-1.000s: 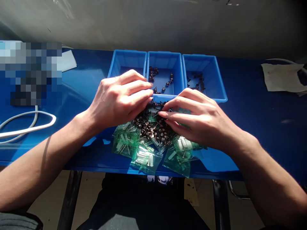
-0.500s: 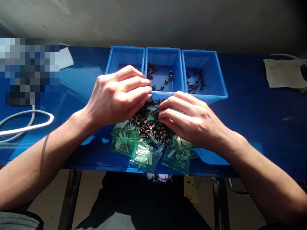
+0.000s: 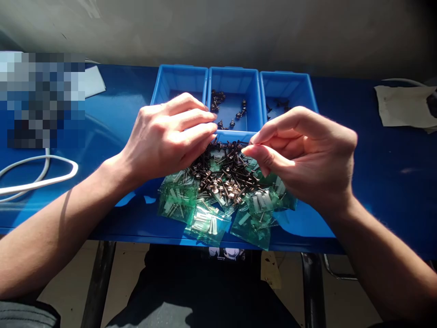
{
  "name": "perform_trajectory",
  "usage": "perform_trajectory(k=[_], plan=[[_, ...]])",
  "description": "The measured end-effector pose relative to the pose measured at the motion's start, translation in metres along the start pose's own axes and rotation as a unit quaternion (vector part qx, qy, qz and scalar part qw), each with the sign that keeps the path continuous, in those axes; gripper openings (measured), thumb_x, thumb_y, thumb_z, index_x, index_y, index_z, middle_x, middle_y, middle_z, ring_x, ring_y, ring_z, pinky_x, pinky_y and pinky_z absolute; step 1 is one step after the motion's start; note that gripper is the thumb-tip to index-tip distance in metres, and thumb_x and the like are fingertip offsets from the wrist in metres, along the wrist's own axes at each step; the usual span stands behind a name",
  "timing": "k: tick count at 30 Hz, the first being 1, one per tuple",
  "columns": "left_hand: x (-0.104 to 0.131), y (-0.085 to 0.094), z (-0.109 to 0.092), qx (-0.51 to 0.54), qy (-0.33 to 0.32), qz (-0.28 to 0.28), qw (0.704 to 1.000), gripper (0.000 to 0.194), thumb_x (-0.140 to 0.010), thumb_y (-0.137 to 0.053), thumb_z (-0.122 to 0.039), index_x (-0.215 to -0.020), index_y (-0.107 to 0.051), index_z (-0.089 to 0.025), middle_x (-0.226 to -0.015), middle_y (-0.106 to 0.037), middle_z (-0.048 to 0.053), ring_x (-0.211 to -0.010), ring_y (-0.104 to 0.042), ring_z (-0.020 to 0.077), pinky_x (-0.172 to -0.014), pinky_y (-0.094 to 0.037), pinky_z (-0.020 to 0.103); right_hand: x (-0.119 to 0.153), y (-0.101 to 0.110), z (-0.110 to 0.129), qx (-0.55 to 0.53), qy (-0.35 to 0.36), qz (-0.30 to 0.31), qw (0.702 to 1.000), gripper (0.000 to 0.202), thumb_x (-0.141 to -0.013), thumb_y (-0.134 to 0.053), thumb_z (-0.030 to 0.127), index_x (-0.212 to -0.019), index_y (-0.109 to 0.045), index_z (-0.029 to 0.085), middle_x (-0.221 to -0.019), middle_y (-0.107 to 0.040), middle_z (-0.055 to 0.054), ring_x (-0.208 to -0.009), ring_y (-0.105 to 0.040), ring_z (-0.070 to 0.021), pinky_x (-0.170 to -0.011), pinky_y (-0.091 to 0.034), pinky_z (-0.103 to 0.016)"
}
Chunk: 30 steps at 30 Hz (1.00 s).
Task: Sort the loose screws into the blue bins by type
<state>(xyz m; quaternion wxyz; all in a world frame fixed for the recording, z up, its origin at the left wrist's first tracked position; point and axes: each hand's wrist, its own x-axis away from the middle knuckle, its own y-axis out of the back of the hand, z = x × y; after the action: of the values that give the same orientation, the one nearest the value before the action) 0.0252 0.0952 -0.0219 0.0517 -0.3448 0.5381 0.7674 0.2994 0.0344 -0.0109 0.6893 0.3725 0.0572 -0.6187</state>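
Head view: a person sits at a blue table and both bare hands work at one pile.
Landmark: the heap of small dark metal screws lies on the table, just in front of the middle bin.
Left hand: the left hand lies palm down over the left edge of the heap, fingers stretched and pressed together, the tips touching the screws.
Right hand: the right hand is lifted above the right side of the heap, thumb and forefinger pinched together; something thin and dark seems to be between them, but I cannot tell if it is a screw.
Bags: green transparent plastic bags with pale screws inside lie under and in front of the heap, near the table edge.
Bins: three blue plastic bins stand side by side behind the heap. The left bin is partly hidden by the left hand, the middle bin holds some dark screws, the right bin holds a few more.
Far from the heap: a white cable lies well to the left, and a crumpled pale paper lies well to the right.
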Motion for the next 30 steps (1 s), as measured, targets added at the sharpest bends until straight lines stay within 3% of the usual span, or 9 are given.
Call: perform_trajectory(k=[5,9,11,13,15,17,22,26,30], plan=[[0.000,-0.001,0.000,0.009,0.001,-0.012,1.000,0.017,-0.111,-0.069,-0.025,-0.124,-0.078,-0.017,-0.126,-0.085,0.006,-0.116,-0.082,0.0285,-0.080,-0.071,0.043,-0.008,0.003,-0.008,0.012,-0.022,-0.095,0.995,0.017,-0.108,-0.075,0.016,-0.108,-0.085,0.031,-0.095,-0.082,-0.003,-0.071,-0.077,-0.0196,-0.056,-0.069,-0.037],[0.000,-0.001,0.000,0.012,0.003,-0.007,1.000,0.019,-0.111,-0.069,-0.026,-0.126,-0.078,-0.018,-0.127,-0.085,0.006,-0.118,-0.082,0.0291,-0.081,-0.072,0.043,-0.009,0.009,-0.015,0.033,-0.032,-0.120,0.992,0.030,-0.107,-0.073,0.011,-0.126,-0.087,0.031,-0.139,-0.081,-0.009,-0.090,-0.084,-0.0225,-0.066,-0.072,-0.039],[0.000,-0.002,0.000,0.009,0.003,-0.010,1.000,0.019,-0.110,-0.070,-0.025,-0.126,-0.078,-0.017,-0.126,-0.085,0.007,-0.117,-0.082,0.0299,-0.080,-0.072,0.044,-0.007,0.012,-0.013,0.072,-0.007,-0.074,0.995,0.032,-0.109,-0.071,0.013,-0.130,-0.086,0.033,-0.141,-0.081,-0.008,-0.092,-0.082,-0.0216,-0.069,-0.071,-0.040],[0.000,-0.002,-0.001,0.003,0.006,-0.010,1.000,0.018,-0.110,-0.069,-0.025,-0.124,-0.078,-0.018,-0.126,-0.085,0.007,-0.116,-0.082,0.0306,-0.080,-0.072,0.045,-0.006,0.015,-0.010,0.102,0.076,0.030,0.991,0.027,-0.108,-0.074,0.017,-0.128,-0.086,0.031,-0.123,-0.084,-0.006,-0.092,-0.080,-0.0208,-0.072,-0.070,-0.039],[-0.001,-0.002,-0.003,-0.003,0.020,0.000,1.000,0.018,-0.112,-0.067,-0.027,-0.123,-0.079,-0.021,-0.126,-0.085,0.005,-0.117,-0.083,0.0301,-0.081,-0.073,0.045,-0.004,0.017,-0.011,0.140,0.166,0.164,0.962,0.026,-0.108,-0.076,0.020,-0.132,-0.083,0.025,-0.117,-0.084,-0.008,-0.096,-0.081,-0.0227,-0.078,-0.071,-0.041],[-0.001,-0.002,-0.003,-0.007,0.034,0.013,0.999,0.018,-0.113,-0.065,-0.028,-0.122,-0.080,-0.025,-0.128,-0.085,0.003,-0.120,-0.082,0.0290,-0.083,-0.072,0.045,-0.003,0.018,-0.014,0.181,0.210,0.249,0.928,0.029,-0.109,-0.073,0.019,-0.137,-0.080,0.019,-0.123,-0.081,-0.012,-0.103,-0.080,-0.0252,-0.084,-0.072,-0.044],[-0.001,-0.002,-0.003,0.003,0.019,-0.007,1.000,0.017,-0.111,-0.067,-0.026,-0.123,-0.079,-0.020,-0.127,-0.085,0.005,-0.117,-0.082,0.0299,-0.080,-0.071,0.043,-0.002,0.013,-0.023,0.188,0.232,0.231,0.926,0.015,-0.111,-0.068,0.015,-0.120,-0.081,0.017,-0.117,-0.080,-0.012,-0.097,-0.077,-0.0226,-0.081,-0.070,-0.040],[-0.001,-0.002,-0.001,0.005,-0.002,-0.017,1.000,0.018,-0.109,-0.071,-0.024,-0.122,-0.077,-0.014,-0.124,-0.085,0.007,-0.112,-0.083,0.0321,-0.077,-0.071,0.044,-0.001,0.008,-0.023,0.189,0.233,0.213,0.930,0.014,-0.111,-0.067,0.014,-0.110,-0.079,0.023,-0.112,-0.081,-0.009,-0.092,-0.076,-0.0216,-0.076,-0.068,-0.038],[0.000,-0.001,0.001,-0.010,-0.005,-0.003,1.000,0.020,-0.109,-0.071,-0.027,-0.127,-0.077,-0.018,-0.128,-0.084,0.005,-0.116,-0.081,0.0280,-0.081,-0.071,0.041,-0.002,0.006,-0.022,0.184,0.219,0.203,0.936,0.017,-0.109,-0.069,0.017,-0.107,-0.079,0.030,-0.110,-0.084,-0.005,-0.091,-0.079,-0.0209,-0.076,-0.066,-0.036]])
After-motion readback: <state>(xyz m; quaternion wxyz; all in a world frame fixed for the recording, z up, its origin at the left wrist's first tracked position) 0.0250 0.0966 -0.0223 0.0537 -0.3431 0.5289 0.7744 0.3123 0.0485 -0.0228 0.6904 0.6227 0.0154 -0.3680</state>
